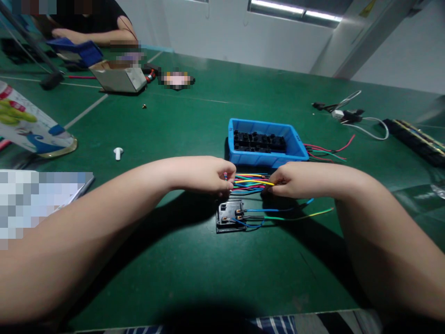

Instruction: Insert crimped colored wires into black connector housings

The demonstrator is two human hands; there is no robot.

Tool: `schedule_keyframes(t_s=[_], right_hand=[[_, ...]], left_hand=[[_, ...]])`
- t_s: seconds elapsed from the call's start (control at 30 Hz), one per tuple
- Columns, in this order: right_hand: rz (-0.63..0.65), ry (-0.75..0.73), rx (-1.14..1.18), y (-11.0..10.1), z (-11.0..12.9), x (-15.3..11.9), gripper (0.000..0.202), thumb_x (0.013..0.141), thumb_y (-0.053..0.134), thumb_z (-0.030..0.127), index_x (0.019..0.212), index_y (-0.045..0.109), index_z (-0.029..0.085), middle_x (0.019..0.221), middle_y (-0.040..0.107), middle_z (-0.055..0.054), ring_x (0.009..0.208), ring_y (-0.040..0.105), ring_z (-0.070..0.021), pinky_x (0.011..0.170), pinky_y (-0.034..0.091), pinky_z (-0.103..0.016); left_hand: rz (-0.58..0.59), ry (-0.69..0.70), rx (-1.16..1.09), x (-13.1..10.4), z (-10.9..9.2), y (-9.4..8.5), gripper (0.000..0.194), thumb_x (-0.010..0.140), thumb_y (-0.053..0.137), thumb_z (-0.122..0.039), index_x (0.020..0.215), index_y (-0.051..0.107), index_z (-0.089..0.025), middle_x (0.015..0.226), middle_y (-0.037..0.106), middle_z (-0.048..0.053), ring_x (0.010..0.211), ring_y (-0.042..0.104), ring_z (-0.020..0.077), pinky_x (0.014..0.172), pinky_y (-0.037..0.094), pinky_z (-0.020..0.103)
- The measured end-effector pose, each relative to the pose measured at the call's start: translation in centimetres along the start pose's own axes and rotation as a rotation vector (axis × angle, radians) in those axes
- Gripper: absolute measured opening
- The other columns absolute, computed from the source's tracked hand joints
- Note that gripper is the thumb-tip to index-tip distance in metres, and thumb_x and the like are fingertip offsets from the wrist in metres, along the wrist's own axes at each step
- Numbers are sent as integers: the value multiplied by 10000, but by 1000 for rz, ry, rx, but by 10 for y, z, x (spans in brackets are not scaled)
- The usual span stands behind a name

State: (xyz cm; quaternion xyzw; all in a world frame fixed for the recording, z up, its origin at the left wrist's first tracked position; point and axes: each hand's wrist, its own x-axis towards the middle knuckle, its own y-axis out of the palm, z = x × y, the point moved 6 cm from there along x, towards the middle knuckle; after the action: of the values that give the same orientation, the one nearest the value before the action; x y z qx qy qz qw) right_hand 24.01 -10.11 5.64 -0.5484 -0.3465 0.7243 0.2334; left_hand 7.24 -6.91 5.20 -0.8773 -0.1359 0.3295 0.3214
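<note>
A bundle of thin coloured wires (248, 189) lies on the green table between my two hands. My left hand (212, 175) is closed in a pinch at the bundle's left end. My right hand (290, 180) has its fingers closed at the right end. A yellow wire (255, 182) runs across the top from one hand to the other. Just below sits a black plastic socket module (229, 215), its back facing up, with copper-coloured terminals. Blue and green-yellow leads (278, 217) stretch from it to the right. My fingers hide both ends of the bundle.
Behind my hands stands a blue bin (267, 160) holding black modules, with wires (327, 152) at its right. A white cable (377, 134) and a black strip (417, 139) lie farther right. An earbud (118, 153), a snack canister (38, 125), an open box (120, 80) and a person (100, 28) are left.
</note>
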Motion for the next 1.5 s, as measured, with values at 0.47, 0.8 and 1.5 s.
schedule_keyframes(t_s=[0.47, 0.8, 1.5], right_hand=[[-50, -74, 79, -3, -1, 1, 389, 913, 434, 502, 1002, 695, 227, 860, 703, -30, 706, 606, -174, 596, 396, -272], [30, -236, 150, 1, 25, -6, 457, 935, 388, 603, 921, 650, 228, 843, 685, -12, 708, 588, -169, 617, 398, -263], [100, -285, 165, 15, 39, -4, 404, 952, 395, 525, 914, 683, 244, 829, 707, -15, 684, 591, -175, 599, 384, -271]], left_hand=[[-148, 0, 202, -2, -7, -12, 214, 850, 557, -363, 902, 668, -187, 820, 705, 5, 673, 587, 126, 579, 346, 232], [-89, -12, 220, -11, -17, -4, 156, 778, 635, -338, 827, 711, -210, 717, 709, -7, 601, 572, 121, 555, 338, 240], [23, -25, 196, -9, -7, 3, 210, 767, 598, -391, 740, 753, -252, 633, 641, -21, 600, 542, 134, 594, 357, 250]])
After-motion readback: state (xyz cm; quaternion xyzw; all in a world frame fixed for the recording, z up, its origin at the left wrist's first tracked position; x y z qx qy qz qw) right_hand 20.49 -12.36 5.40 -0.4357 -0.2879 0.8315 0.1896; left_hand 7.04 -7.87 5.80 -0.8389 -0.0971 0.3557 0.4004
